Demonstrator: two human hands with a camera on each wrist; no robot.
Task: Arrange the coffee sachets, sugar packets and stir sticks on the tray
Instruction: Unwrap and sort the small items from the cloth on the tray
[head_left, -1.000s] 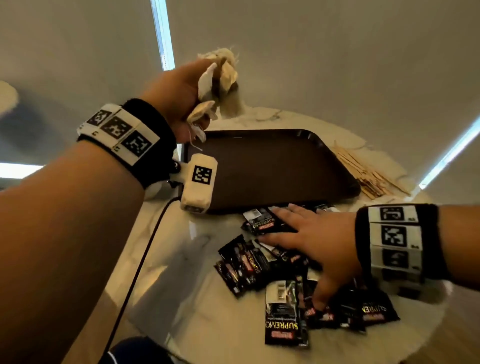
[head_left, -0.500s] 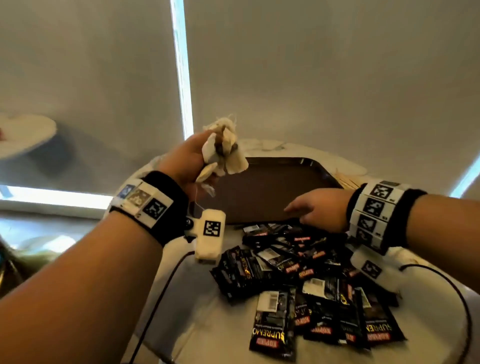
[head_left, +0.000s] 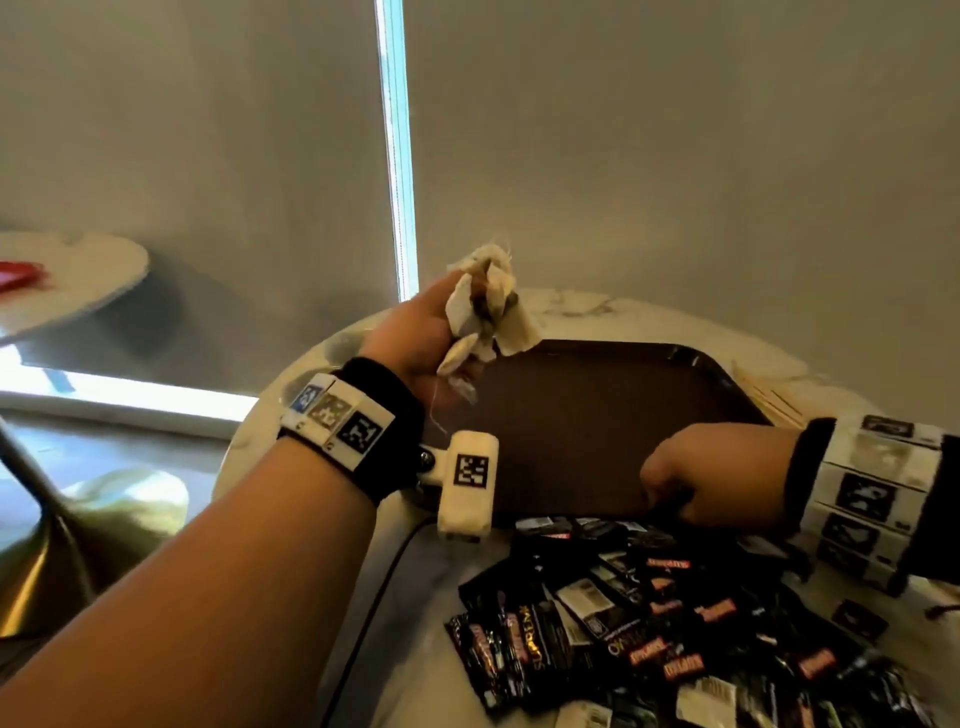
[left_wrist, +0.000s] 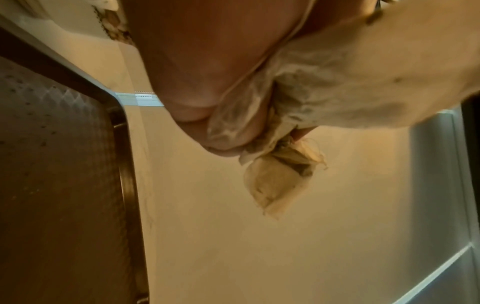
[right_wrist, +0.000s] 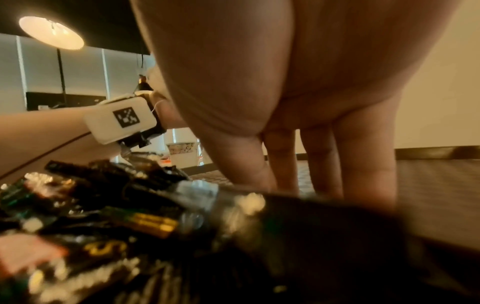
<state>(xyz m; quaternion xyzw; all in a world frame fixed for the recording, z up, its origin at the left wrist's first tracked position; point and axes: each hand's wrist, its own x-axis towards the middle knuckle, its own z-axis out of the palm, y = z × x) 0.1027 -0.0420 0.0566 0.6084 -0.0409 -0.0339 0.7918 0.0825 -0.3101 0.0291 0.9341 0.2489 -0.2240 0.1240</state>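
A dark brown tray lies on the round marble table with nothing on its floor. My left hand is raised over the tray's far left corner and grips a crumpled bunch of pale packets; the left wrist view shows the bunch hanging from the fist beside the tray's rim. My right hand is curled over the tray's near rim, its fingertips hidden behind the sachets. Several black coffee sachets are heaped on the near table. Wooden stir sticks lie right of the tray.
A black cable runs off the table's near left edge. A second round table with something red on it stands far left, and a brass stand is near it. Grey blinds close off the back.
My right hand left the sachet heap, where it lay flat, and moved forward to the tray's near rim with its fingers curled. The left hand stayed raised with the pale bunch.
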